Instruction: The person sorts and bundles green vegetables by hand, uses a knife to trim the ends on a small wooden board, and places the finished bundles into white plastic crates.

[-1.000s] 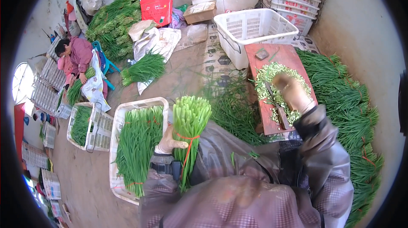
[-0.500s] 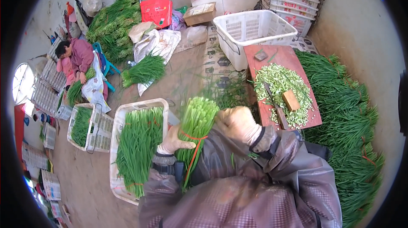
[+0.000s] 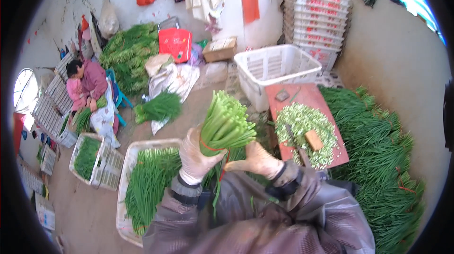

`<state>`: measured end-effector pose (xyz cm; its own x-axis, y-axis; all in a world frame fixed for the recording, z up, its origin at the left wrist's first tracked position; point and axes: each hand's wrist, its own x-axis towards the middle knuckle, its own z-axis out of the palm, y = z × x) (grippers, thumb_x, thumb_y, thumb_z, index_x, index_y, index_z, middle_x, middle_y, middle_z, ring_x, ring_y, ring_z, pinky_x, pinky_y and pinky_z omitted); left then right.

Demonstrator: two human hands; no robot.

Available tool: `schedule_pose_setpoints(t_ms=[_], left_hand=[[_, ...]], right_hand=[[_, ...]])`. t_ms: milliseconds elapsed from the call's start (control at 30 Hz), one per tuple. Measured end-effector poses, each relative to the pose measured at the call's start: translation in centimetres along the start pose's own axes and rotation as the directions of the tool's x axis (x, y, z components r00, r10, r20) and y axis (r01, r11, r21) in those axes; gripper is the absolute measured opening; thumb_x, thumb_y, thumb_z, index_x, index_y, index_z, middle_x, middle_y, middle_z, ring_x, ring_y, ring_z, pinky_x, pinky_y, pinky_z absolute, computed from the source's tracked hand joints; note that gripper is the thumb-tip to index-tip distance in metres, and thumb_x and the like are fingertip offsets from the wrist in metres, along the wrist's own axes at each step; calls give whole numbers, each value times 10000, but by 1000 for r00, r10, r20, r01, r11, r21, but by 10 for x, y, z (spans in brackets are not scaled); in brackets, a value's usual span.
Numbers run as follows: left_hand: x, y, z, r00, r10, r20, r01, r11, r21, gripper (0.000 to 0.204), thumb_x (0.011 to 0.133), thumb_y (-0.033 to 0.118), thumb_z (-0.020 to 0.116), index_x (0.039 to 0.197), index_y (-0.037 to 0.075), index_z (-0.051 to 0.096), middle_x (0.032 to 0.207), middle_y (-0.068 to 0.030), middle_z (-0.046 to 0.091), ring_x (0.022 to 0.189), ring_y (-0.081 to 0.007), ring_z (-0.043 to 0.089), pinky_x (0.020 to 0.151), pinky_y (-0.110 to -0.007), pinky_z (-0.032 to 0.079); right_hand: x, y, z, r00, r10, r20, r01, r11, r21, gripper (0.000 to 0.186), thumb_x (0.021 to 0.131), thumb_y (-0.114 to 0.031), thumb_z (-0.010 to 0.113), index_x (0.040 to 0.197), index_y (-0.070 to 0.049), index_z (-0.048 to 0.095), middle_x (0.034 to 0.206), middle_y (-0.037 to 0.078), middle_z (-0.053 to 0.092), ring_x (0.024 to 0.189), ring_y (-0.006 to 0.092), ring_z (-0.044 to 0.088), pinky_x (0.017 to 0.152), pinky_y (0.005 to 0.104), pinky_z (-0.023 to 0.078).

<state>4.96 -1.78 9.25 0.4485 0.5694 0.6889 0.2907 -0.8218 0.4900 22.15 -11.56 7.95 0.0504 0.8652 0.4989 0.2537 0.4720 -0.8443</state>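
Note:
My left hand [image 3: 197, 157], in a pale glove, is wrapped round a bundle of garlic chives [image 3: 227, 124], its cut pale-green ends tilted up toward me. A red tie [image 3: 210, 148] circles the stalks, with a loose end hanging below. On the bundle's right side is my gloved right hand [image 3: 259, 162], its thumb in front by the tie and its fingers partly hidden behind the stalks. To the right, a reddish board [image 3: 302, 94] bears chopped stem pieces [image 3: 306, 116], a knife [image 3: 301, 153] and a wooden block [image 3: 313, 140].
A white crate [image 3: 121, 202] of chives stands at my left, a smaller crate [image 3: 109, 171] beyond it. Tied chives [image 3: 378, 159] are heaped along the right wall. Behind the board are a white crate [image 3: 265, 83] and stacked crates [image 3: 319, 22]. A person [image 3: 92, 81] sits far left.
The bundle has risen and tipped, its cut ends now facing me. My right hand has turned from a blurred closed shape beside the ends to lower down by the tie. The view has tilted up.

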Motion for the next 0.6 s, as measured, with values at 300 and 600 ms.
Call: schedule_pose_setpoints(t_ms=[300,600], left_hand=[[52,48,32,943,313,110,-315,949,6,1154,617,543,868,1495,35,317,1359,-192,452,1244,-387,456,1056,-490,345],[12,44,124,922,49,385,294,558,-776,910,646,313,938,1372,27,469,1305,-110,586,1199,-229,556,1040,-372,435]], right_hand=[[27,-25,-68,879,23,-476,245,835,492,553,818,-87,747,1320,-10,529,1229,82,636,1134,197,590,1007,351,456],[-5,-7,-102,942,201,-270,7,791,612,593,843,-72,704,1386,-2,476,1308,91,590,1188,206,558,1051,358,427]])
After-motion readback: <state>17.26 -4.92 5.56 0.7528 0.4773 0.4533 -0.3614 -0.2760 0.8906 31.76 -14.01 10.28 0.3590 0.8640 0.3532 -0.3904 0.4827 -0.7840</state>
